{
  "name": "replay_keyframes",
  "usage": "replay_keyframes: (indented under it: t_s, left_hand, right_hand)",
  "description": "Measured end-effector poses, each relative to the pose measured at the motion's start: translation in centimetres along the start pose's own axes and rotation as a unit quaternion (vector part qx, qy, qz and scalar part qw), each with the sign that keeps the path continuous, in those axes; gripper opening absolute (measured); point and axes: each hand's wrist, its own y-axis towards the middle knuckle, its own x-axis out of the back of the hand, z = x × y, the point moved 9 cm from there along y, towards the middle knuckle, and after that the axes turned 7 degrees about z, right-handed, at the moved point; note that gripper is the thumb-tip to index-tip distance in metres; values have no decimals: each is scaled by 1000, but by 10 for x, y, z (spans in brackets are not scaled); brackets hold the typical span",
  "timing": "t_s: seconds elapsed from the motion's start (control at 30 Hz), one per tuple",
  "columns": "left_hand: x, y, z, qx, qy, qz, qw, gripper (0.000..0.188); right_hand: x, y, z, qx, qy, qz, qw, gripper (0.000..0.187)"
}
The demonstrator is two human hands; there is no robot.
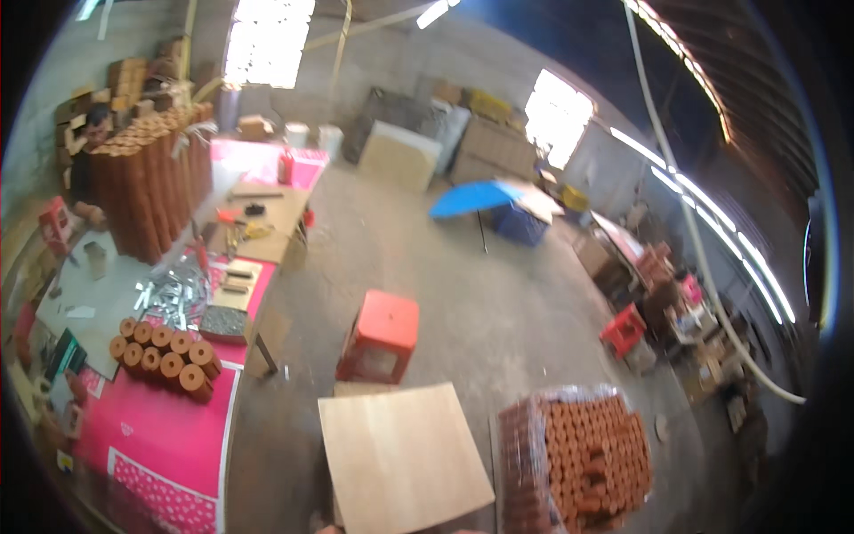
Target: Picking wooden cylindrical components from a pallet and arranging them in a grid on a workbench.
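Observation:
A pale square wooden board (405, 458) lies flat at the bottom middle, with part of a brown box-like thing (365, 389) showing beyond its far edge. At the board's near left corner only a sliver of my left hand (330, 529) shows. A similar sliver of my right hand (467, 532) appears along the near edge. The lower border cuts off both hands, so I cannot see their fingers or whether they grip the board. Just beyond the board stands a red plastic stool (389, 319). To its right is a plastic-wrapped stack of reddish-brown cylinders (594, 458).
On the left, a long pink-covered table (169, 436) bears hollow brown cylinders (160, 351), metal pieces (175, 294) and a tall brown stack (147, 196). A person (84, 151) is behind it. Farther off are a blue umbrella (476, 198) and a red stool (624, 329).

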Motion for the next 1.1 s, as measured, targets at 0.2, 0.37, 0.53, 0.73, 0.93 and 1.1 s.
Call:
replay_keyframes:
  t_s: [0.2, 0.37, 0.53, 0.73, 0.93, 1.1]
  left_hand:
    - [-74, -2, 25, 39, -58, -130, 989, 37]
    - [-154, -2, 35, 66, -137, -208, 966, 27]
    - [-153, -23, 30, 29, -191, -258, 947, 30]
    - [-69, -151, -46, -82, -235, -424, 870, 31]
    - [11, -326, -150, -90, -170, -641, 743, 22]
    - [-30, -496, -226, -18, 6, -820, 572, 24]
  right_hand:
    - [44, -15, -49, 84, -83, 46, 992, 25]
    - [89, 20, -134, 52, -192, 143, 970, 34]
    - [125, 22, -30, 106, -197, 116, 968, 34]
    - [87, 13, 87, 274, -204, 122, 932, 34]
    - [-33, 126, 37, 307, -74, 345, 884, 39]
    - [-69, 67, 134, 462, -277, 400, 741, 35]
